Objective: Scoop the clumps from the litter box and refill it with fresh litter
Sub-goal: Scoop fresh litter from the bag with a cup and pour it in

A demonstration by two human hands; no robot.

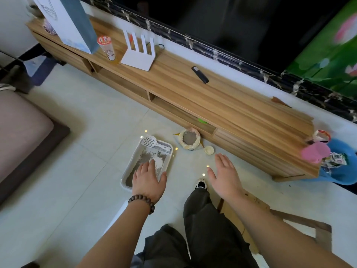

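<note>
left hand (148,177): flat, fingers straight, holding nothing (above litter box (167,163))
right hand (226,176): spread, empty
scoop (149,141): on box's far rim

A long, low wooden TV cabinet (193,93) runs diagonally along a white wall (11,26), standing on pale glossy floor tiles (77,117) that catch small points of light. Above the cabinet's far edge, a dark marble-patterned border (212,53) frames a large black screen (231,22), with a green lotus picture (328,51) at the right. A brownish upholstered seat on a dark base (23,136) fills the left edge.
</note>
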